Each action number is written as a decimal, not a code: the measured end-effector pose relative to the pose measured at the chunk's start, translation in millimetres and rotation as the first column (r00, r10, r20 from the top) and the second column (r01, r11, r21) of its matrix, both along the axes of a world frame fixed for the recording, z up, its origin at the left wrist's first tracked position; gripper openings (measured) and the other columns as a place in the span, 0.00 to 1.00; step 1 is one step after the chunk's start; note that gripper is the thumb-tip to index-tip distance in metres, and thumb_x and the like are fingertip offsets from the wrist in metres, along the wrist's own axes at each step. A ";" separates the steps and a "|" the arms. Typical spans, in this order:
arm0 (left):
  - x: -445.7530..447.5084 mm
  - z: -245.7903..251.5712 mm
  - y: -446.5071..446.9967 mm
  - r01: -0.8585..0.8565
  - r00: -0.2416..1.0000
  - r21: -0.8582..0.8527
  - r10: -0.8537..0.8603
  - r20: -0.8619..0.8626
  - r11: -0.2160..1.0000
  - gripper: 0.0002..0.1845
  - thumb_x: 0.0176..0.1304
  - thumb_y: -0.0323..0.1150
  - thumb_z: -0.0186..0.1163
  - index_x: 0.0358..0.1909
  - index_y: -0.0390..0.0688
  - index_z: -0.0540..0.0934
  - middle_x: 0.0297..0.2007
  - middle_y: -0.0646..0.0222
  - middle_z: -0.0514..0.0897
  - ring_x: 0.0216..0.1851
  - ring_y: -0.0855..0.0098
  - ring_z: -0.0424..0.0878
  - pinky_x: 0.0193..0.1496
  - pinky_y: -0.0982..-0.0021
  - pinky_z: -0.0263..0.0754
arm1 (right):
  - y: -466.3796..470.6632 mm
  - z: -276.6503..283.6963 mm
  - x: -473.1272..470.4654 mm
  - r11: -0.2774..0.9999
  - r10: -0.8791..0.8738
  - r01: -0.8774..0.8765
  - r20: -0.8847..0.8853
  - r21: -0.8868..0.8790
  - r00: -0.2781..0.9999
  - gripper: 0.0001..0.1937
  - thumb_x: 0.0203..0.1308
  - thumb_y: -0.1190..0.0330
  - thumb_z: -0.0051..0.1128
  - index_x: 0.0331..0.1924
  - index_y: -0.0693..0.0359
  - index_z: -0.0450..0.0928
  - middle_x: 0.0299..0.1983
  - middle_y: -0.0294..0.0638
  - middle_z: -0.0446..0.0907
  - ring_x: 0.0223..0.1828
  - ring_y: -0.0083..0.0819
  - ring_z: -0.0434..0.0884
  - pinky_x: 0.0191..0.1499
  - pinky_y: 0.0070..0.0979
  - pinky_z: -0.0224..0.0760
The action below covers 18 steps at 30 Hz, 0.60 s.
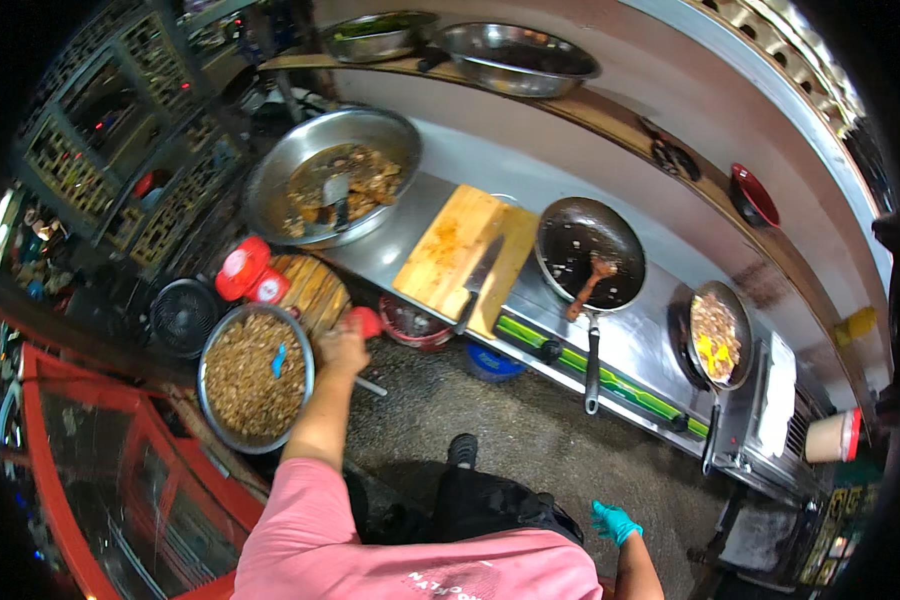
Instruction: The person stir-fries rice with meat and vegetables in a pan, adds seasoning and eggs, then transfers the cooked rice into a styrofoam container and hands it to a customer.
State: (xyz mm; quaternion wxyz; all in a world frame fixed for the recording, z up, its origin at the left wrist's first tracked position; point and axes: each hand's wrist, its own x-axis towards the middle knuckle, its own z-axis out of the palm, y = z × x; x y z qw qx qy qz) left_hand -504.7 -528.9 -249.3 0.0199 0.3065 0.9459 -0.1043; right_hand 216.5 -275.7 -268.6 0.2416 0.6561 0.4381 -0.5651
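My bare left hand grips a red plastic piece, whose exact kind is hidden by my fingers. It is beside a wooden slab with red plastic containers at its far end. Close to my left forearm stands a metal basin of chopped brown food, with a small blue object lying on top. My right hand, in a turquoise glove, hangs low by my side, fingers somewhat apart and holding nothing.
On the steel counter are a large steel bowl with food, a cutting board with a knife, a frying pan with a wooden utensil and a pan on the right. A shelf holds bowls above.
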 end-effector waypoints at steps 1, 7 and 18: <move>-8.7 9.5 1.7 -0.138 0.990 -0.182 0.137 -0.019 0.974 0.47 0.57 0.43 0.74 0.77 0.46 0.64 0.69 0.54 0.75 0.61 0.45 0.81 0.60 0.44 0.77 | -5.0 0.7 14.9 1.000 0.022 -0.022 0.006 0.005 1.000 0.37 0.70 0.39 0.59 0.70 0.61 0.74 0.64 0.46 0.81 0.62 0.45 0.82 0.61 0.49 0.74; 63.7 103.1 81.5 -0.057 0.924 0.753 -0.252 0.289 0.655 0.16 0.63 0.34 0.70 0.47 0.34 0.87 0.43 0.47 0.88 0.46 0.48 0.88 0.53 0.55 0.82 | -35.7 9.0 69.0 0.989 -0.070 0.060 0.071 0.138 0.995 0.35 0.70 0.38 0.56 0.67 0.58 0.78 0.62 0.42 0.83 0.55 0.41 0.84 0.53 0.44 0.78; 211.0 185.0 375.2 0.436 0.736 0.462 -0.601 0.310 0.772 0.19 0.48 0.28 0.71 0.45 0.38 0.84 0.52 0.44 0.84 0.54 0.41 0.83 0.62 0.51 0.80 | 8.4 43.1 70.5 0.823 -0.383 0.485 -0.343 0.294 0.858 0.29 0.73 0.43 0.56 0.61 0.59 0.82 0.55 0.43 0.86 0.53 0.37 0.85 0.56 0.39 0.77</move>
